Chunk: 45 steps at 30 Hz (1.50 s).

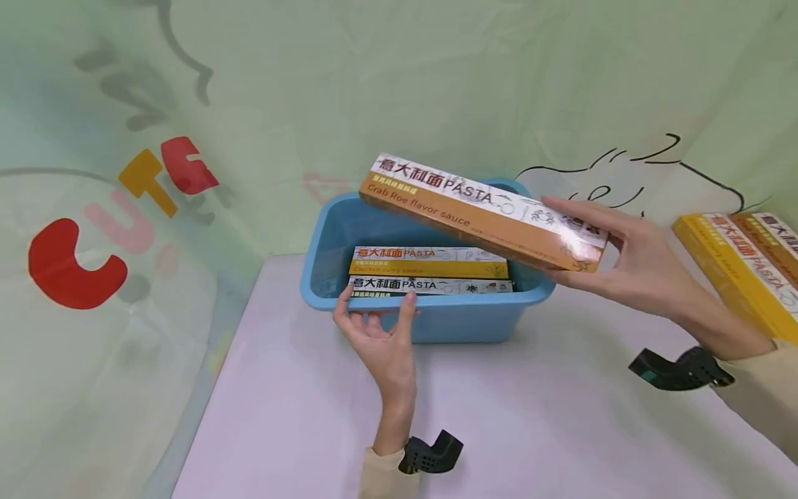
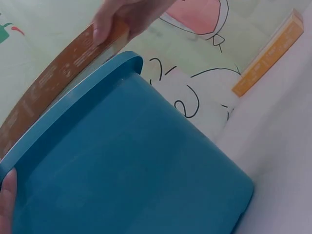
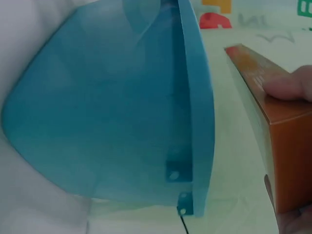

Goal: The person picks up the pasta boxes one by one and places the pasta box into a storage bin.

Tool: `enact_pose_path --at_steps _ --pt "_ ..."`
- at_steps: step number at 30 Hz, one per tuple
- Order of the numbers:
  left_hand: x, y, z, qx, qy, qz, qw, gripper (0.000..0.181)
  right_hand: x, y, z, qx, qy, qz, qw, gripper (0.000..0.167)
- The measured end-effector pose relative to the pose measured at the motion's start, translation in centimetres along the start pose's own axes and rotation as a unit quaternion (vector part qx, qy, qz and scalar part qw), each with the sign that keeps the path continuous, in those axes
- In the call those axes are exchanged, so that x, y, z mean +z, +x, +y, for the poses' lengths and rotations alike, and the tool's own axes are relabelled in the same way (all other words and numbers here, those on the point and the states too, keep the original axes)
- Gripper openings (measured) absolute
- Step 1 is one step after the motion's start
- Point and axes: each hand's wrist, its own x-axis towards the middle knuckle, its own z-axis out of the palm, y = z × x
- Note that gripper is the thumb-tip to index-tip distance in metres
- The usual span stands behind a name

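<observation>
A blue plastic bin (image 1: 464, 322) stands on the table, holding a yellow pasta box (image 1: 430, 267) and, nearer its front wall, a dark-green-and-white pasta box (image 1: 436, 285). My left hand (image 1: 383, 346) grips the bin's front rim, thumb and fingertip showing at the edge. Above the bin's right side, my right hand (image 1: 630, 256) holds a brown "Crab Roe flavor sauce" pasta box (image 1: 480, 218) by its right end, thumb on one face and fingers on the other. That box tilts, its left end higher. In the right wrist view, the brown box (image 3: 297, 156) is apart from the bin rim.
More pasta boxes (image 1: 742, 267), yellow and brown, lie on the table at the far right. A pale green printed curtain (image 1: 374, 83) hangs close behind the bin. The pale tabletop (image 1: 530, 416) extends in front.
</observation>
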Motion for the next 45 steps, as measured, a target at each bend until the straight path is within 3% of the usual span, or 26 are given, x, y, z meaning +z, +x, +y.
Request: enact_pose_path --at_steps 3,11,15,21,45 --pt "0.3 -0.1 -0.1 -0.004 -0.004 -0.007 1.0000 0.084 0.0 1.9 -0.6 -0.033 -0.025 -0.048 0.9980 0.087" --pt "0.8 -0.2 -0.2 -0.007 -0.010 -0.013 0.9998 0.084 1.2 5.1 -1.9 -0.037 -0.046 -0.143 0.9880 0.082" --pt "0.8 -0.3 -0.2 -0.008 -0.013 -0.015 0.9998 0.085 1.8 6.0 -1.7 -0.057 -0.047 -0.185 0.9800 0.080" --pt "1.0 -0.4 -0.3 -0.011 -0.013 -0.014 0.9998 0.086 3.0 6.5 -1.2 -0.045 -0.042 -0.241 0.9686 0.075" --pt "0.9 -0.2 -0.3 -0.003 -0.018 -0.008 0.9998 0.082 3.8 7.6 -0.3 -0.020 -0.030 -0.282 0.9586 0.077"
